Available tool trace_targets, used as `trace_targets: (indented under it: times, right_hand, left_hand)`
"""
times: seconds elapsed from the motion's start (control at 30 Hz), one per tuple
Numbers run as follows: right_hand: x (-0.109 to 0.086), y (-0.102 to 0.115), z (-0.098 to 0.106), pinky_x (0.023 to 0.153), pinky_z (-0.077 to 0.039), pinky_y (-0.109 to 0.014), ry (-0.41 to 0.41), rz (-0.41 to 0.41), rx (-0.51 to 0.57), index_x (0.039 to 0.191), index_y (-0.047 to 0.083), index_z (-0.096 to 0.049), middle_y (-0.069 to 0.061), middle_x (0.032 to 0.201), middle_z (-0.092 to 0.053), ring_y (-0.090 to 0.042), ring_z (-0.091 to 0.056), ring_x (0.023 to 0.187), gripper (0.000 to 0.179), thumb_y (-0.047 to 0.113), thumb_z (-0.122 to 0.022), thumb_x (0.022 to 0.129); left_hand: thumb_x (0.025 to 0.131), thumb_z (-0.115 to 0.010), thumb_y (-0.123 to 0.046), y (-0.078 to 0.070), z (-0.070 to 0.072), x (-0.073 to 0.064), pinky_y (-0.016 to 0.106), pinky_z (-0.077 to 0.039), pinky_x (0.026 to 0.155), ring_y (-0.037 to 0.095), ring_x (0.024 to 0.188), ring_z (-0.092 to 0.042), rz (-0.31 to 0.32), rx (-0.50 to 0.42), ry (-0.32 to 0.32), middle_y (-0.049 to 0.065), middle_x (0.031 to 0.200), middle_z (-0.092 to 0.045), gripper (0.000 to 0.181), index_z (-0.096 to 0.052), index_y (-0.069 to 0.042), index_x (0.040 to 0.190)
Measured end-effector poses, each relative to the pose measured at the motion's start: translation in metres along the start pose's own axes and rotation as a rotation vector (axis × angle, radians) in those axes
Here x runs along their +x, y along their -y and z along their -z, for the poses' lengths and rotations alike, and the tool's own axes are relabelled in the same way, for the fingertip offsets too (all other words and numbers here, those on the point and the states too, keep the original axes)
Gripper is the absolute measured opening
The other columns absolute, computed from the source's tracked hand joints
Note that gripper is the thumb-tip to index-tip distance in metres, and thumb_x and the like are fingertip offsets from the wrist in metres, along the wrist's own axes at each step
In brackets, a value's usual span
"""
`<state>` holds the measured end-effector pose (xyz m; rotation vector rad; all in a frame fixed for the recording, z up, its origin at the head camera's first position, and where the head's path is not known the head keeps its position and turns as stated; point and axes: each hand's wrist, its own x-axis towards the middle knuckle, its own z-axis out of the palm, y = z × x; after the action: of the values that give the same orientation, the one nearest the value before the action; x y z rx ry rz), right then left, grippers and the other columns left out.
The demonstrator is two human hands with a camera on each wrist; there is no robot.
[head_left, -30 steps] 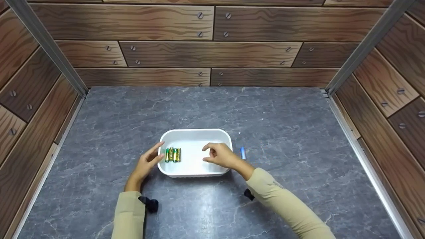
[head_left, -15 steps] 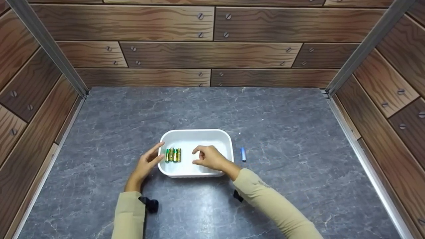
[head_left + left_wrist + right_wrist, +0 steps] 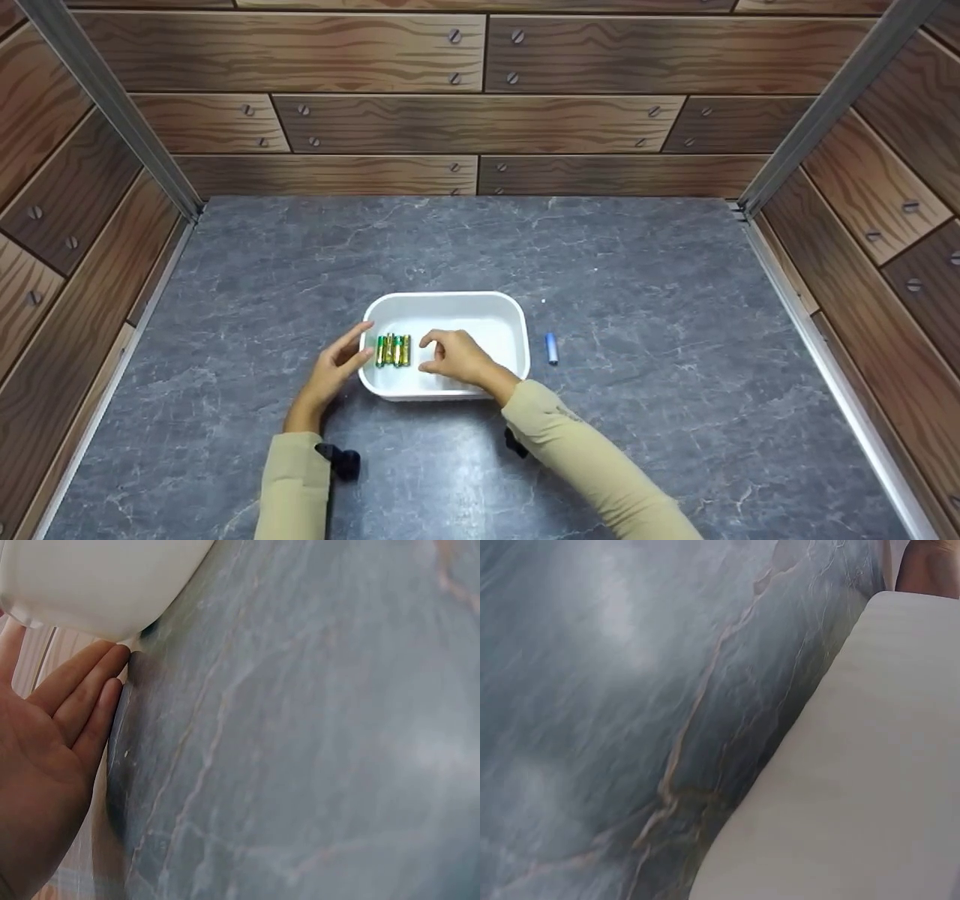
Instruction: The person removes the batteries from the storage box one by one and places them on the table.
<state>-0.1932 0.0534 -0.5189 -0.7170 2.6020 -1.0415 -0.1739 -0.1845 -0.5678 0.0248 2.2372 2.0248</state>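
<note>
A white rectangular tub (image 3: 450, 301) sits on the grey marbled table. Inside it, near the left end, several green-and-gold batteries (image 3: 394, 350) lie side by side in a row. My left hand (image 3: 330, 367) is at the tub's left side, thumb and index fingertip at the rim; in the left wrist view its other fingers (image 3: 82, 690) extend straight beneath the tub's wall. Over the tub's middle is my right hand (image 3: 459, 358), thumb and index finger curved apart just right of the batteries, nothing visible between them. The right wrist view shows the tub's outer wall (image 3: 840, 765), not the right hand.
To the right of the tub, a small blue cylinder (image 3: 551, 349) lies on the table. A tiny white speck (image 3: 544, 301) is behind it. Wood-patterned panels (image 3: 480, 120) stand at the back and both sides, with grey metal posts (image 3: 112, 112) in the corners.
My right hand has moved left across the tub toward the batteries, leaving the blue cylinder fully visible. The left hand and the batteries stay in place.
</note>
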Motion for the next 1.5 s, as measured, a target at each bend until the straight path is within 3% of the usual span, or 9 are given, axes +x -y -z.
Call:
trace_targets:
  times: [0.17,0.37,0.53,0.67,0.93,1.07,1.2,1.37,1.5]
  right_hand:
    - [0.006,0.003,-0.008,0.058,-0.035,-0.015,-0.003,-0.018,0.001,0.110,-0.001,-0.065,-0.017,0.075,-0.067,-0.005,-0.043,0.060,0.035,0.015,-0.077,0.081]
    - [0.013,0.006,-0.014,0.054,-0.032,-0.014,-0.019,-0.075,0.019,0.114,0.002,-0.064,-0.002,0.066,-0.056,-0.004,-0.041,0.056,0.040,0.016,-0.078,0.080]
    - [0.020,0.005,-0.018,0.053,-0.030,-0.015,-0.041,-0.134,0.027,0.119,0.003,-0.062,0.006,0.064,-0.046,-0.004,-0.039,0.055,0.045,0.016,-0.079,0.079]
    - [0.023,0.003,-0.021,0.055,-0.031,-0.015,-0.045,-0.168,0.017,0.123,0.004,-0.060,0.004,0.066,-0.050,-0.005,-0.040,0.056,0.053,0.018,-0.081,0.077]
    - [0.026,0.004,-0.024,0.065,-0.041,-0.023,-0.006,-0.227,-0.033,0.133,0.007,-0.055,-0.007,0.081,-0.063,-0.013,-0.050,0.069,0.065,0.021,-0.082,0.075]
    - [0.026,0.008,-0.027,0.085,-0.051,-0.036,0.003,-0.232,-0.083,0.134,0.010,-0.054,-0.016,0.105,-0.071,-0.028,-0.066,0.093,0.067,0.024,-0.082,0.075]
    - [0.027,0.011,-0.029,0.101,-0.047,-0.043,0.012,-0.257,-0.133,0.135,0.012,-0.053,-0.015,0.127,-0.066,-0.034,-0.062,0.116,0.066,0.027,-0.081,0.077]
    - [0.027,0.013,-0.031,0.098,-0.049,-0.043,0.002,-0.270,-0.172,0.132,0.013,-0.055,-0.014,0.126,-0.066,-0.033,-0.063,0.115,0.060,0.024,-0.080,0.079]
    - [0.026,0.014,-0.030,0.096,-0.050,-0.044,-0.006,-0.267,-0.169,0.130,0.011,-0.056,-0.016,0.123,-0.068,-0.034,-0.064,0.112,0.056,0.021,-0.078,0.080]
  left_hand:
    - [0.093,-0.060,-0.004,0.001,0.000,0.000,0.014,-0.047,0.088,0.019,0.117,-0.060,-0.003,-0.006,-0.002,0.024,0.136,-0.056,0.049,-0.049,-0.005,0.140]
    - [0.093,-0.060,-0.002,0.001,0.000,0.000,0.014,-0.048,0.087,0.016,0.115,-0.060,-0.024,-0.005,0.003,0.024,0.137,-0.056,0.048,-0.049,-0.003,0.140]
    - [0.093,-0.059,-0.002,0.001,0.000,0.001,0.014,-0.048,0.087,0.026,0.122,-0.058,-0.024,-0.012,0.015,0.025,0.139,-0.054,0.049,-0.048,-0.003,0.141]
    - [0.094,-0.058,-0.002,0.000,-0.001,0.000,0.014,-0.049,0.086,0.035,0.127,-0.053,-0.015,-0.021,0.021,0.026,0.141,-0.052,0.050,-0.046,-0.002,0.142]
    - [0.094,-0.058,-0.003,-0.001,0.000,0.000,0.015,-0.048,0.086,0.033,0.125,-0.054,-0.007,-0.020,0.025,0.026,0.140,-0.052,0.050,-0.046,-0.003,0.142]
    - [0.094,-0.059,-0.003,-0.001,0.001,-0.001,0.014,-0.048,0.087,0.031,0.124,-0.056,-0.005,-0.009,0.011,0.024,0.139,-0.054,0.049,-0.048,-0.004,0.141]
    - [0.093,-0.059,-0.004,0.001,0.002,-0.001,0.015,-0.048,0.087,0.027,0.121,-0.058,-0.006,-0.003,0.006,0.024,0.138,-0.055,0.049,-0.048,-0.005,0.141]
    - [0.093,-0.059,-0.003,0.001,0.000,0.000,0.015,-0.049,0.087,0.015,0.115,-0.060,-0.016,-0.013,0.009,0.025,0.138,-0.055,0.049,-0.048,-0.004,0.141]
    - [0.093,-0.059,-0.002,0.001,0.000,0.000,0.015,-0.049,0.087,0.015,0.115,-0.060,-0.018,-0.023,0.011,0.025,0.138,-0.054,0.049,-0.048,-0.003,0.141]
